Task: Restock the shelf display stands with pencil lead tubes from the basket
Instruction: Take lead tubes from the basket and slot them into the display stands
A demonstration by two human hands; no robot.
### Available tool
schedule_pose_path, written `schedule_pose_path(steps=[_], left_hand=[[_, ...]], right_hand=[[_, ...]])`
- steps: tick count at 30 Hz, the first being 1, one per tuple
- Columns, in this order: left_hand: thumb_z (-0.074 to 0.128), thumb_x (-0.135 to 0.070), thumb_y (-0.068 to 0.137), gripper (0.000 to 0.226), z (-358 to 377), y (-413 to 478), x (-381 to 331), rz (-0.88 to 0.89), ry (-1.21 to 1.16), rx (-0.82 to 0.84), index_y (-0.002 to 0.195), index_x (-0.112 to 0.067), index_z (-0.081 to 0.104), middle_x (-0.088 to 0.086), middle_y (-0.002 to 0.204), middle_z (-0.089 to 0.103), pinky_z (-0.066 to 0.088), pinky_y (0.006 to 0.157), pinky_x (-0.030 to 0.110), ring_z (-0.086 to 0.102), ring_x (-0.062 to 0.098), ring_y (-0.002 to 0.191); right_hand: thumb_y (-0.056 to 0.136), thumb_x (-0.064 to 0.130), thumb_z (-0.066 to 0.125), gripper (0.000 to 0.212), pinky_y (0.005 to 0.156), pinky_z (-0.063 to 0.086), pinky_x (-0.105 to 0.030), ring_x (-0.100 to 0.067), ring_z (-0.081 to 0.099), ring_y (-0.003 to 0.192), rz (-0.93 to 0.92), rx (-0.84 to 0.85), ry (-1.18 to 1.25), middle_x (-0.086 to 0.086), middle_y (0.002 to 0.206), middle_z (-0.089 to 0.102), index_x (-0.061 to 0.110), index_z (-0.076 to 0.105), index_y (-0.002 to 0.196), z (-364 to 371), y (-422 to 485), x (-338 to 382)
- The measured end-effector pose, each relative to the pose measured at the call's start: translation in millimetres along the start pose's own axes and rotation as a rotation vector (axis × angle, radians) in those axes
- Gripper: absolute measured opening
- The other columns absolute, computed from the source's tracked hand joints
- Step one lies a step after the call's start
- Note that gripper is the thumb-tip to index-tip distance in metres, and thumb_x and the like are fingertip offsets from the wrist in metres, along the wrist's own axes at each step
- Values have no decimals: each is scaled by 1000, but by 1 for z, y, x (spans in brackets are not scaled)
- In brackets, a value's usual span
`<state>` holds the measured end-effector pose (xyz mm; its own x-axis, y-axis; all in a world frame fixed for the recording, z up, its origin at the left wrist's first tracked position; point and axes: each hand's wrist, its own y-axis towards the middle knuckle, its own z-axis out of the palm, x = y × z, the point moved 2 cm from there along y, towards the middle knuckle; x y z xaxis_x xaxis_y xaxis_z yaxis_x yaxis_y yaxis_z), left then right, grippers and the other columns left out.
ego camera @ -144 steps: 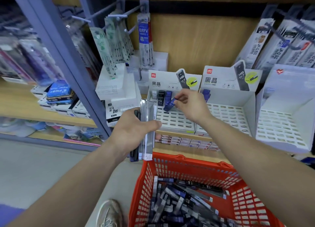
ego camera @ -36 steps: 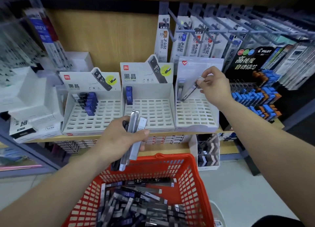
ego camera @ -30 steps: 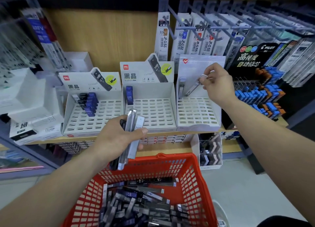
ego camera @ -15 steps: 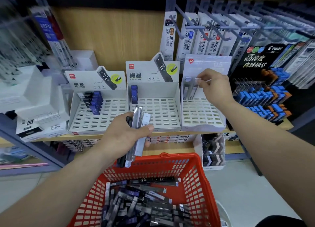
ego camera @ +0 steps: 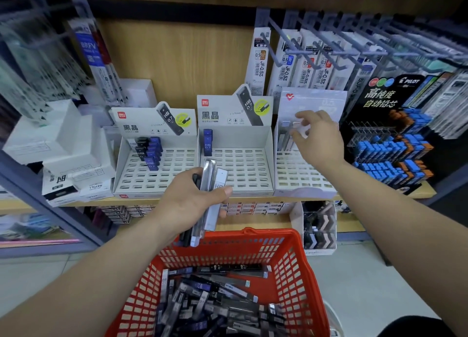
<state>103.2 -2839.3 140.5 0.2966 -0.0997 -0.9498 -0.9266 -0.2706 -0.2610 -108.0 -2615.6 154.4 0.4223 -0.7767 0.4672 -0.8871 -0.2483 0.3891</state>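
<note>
Head view: the right hand hovers at the back-left corner of the right display stand. Its fingers are now spread and relaxed and hold nothing; half a second ago they pinched the top of a pale tube. That tube now stands with the pale tubes in the corner slots, so this placement is judged complete and the hand is free for the next piece. Whether a fingertip still touches the row cannot be told. The placed tubes stand near upright, long axis vertical, caps up. The left hand grips a bundle of lead tubes above the far rim of the red basket, fingers and thumb curled round it; this grip is unchanged. The bundle's long axis runs near vertical in the frame, upper ends toward the middle display stand, lower ends toward the basket. The middle stand carries a single blue tube; the left display stand carries a short column of dark and blue tubes. Most slots are vacant, and loose tubes lie flat in mixed directions in the basket: the restock is judged to be at an early stage.
</note>
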Motion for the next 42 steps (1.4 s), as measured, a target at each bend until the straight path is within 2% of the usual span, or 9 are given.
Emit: schedule_pose_path(steps=[4, 8, 11, 17, 22, 31, 34, 38, 42], left_hand=[[82, -25, 84, 33, 0, -7, -4, -8, -31, 56, 110, -13, 65, 3, 87, 79, 58, 54, 26, 78, 24, 72], [81, -23, 86, 20, 2, -13, -8, 81, 40, 61, 101, -16, 70, 2, 83, 79, 60, 77, 37, 77, 20, 77], [82, -22, 86, 22, 4, -20, -10, 98, 33, 83, 104, -14, 71, 4, 86, 79, 61, 81, 39, 77, 24, 80], [79, -21, 88, 32, 0, -31, -14, 44, -43, 123, 111, -8, 63, 6, 87, 79, 59, 57, 28, 77, 27, 72], [74, -21, 92, 34, -22, -30, -11, -3, -76, 79, 119, -9, 59, 7, 88, 79, 58, 53, 27, 74, 24, 64], [71, -16, 95, 36, -69, -21, 6, -22, -79, -19, 124, -1, 56, 6, 91, 80, 63, 59, 33, 77, 26, 74], [75, -16, 92, 34, -77, -15, 10, -18, -105, -67, 120, -3, 62, 7, 90, 79, 61, 59, 31, 77, 27, 74], [78, -21, 90, 36, -82, -8, 13, 5, -77, -100, 115, 2, 65, 11, 85, 78, 62, 74, 47, 73, 40, 74], [78, -24, 89, 47, -81, -6, 14, 33, -68, -93, 117, 9, 59, 6, 78, 78, 58, 66, 19, 73, 21, 63]], right_hand=[[95, 20, 65, 10, 68, 50, -27, 0, 63, 67, 15, 304, 411, 12, 77, 67, 25, 70, 87, -1, -51, 64], [97, 22, 66, 13, 60, 57, -29, -15, 70, 67, 30, 659, 687, -2, 78, 69, 11, 73, 97, -5, -89, 120], [92, 18, 72, 10, 59, 57, -26, -9, 65, 61, 100, 636, 724, 2, 72, 65, 9, 70, 95, -12, -100, 131], [97, 12, 65, 7, 59, 58, -30, -16, 70, 65, 232, 609, 855, -5, 73, 67, 6, 62, 93, -21, -103, 124], [95, 7, 67, 6, 58, 57, -28, -21, 72, 66, 281, 349, 966, -7, 73, 74, 7, 62, 91, -14, -93, 120], [92, 14, 71, 16, 78, 60, -36, -17, 71, 77, 21, 140, 491, -1, 84, 70, 25, 61, 86, 34, -31, 111], [92, 14, 72, 18, 77, 57, -30, -16, 69, 78, 24, 131, 461, 1, 84, 67, 25, 60, 85, 59, -16, 109], [92, 13, 72, 19, 61, 42, -3, 4, 61, 67, 14, 113, 419, 13, 76, 62, 24, 60, 82, 83, -5, 106], [92, 10, 71, 16, 61, 41, -1, 12, 58, 66, -31, 135, 384, 14, 75, 62, 20, 61, 83, 93, -1, 98]])
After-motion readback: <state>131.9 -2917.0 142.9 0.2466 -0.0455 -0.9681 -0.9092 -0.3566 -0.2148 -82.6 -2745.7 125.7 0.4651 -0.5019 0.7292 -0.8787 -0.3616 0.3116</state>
